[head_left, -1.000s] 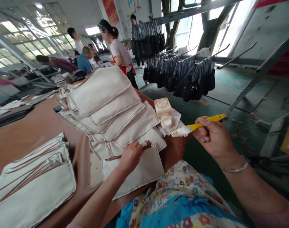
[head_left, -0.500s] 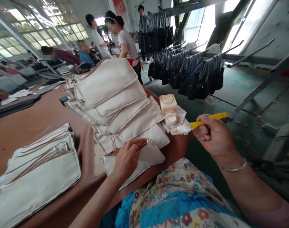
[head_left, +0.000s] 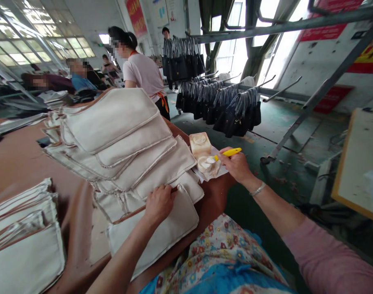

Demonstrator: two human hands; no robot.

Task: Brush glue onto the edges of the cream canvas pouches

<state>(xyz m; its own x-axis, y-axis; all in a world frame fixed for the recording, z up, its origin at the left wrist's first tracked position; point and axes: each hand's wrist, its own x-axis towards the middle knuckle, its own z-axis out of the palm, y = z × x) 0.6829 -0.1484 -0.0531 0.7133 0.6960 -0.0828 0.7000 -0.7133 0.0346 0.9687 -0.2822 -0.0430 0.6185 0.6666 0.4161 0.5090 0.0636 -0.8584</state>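
Note:
My left hand (head_left: 159,203) is closed on the upper edge of the nearest cream fabric piece (head_left: 162,232), which lies in front of a fanned stack of similar pieces (head_left: 119,118). In my right hand (head_left: 237,165) is a brush with a yellow handle (head_left: 232,152). The brush's white-coated bristles are at a small round tub (head_left: 203,164) of pale paste. Behind that tub sits a squarish container (head_left: 200,143), and white paper (head_left: 218,171) lies beneath them.
More cream pieces (head_left: 24,253) lie at the left on the brown-covered table (head_left: 78,212). Black bags (head_left: 240,118) hang on a metal rack (head_left: 333,77) beyond the table. Several people are in the background, one in a pale shirt (head_left: 142,73). A yellow-edged table (head_left: 358,167) stands at right.
My right hand has brought the brush from beside the paper to the small tub. My left hand still holds the piece, whose front now lies flatter. The view has turned right.

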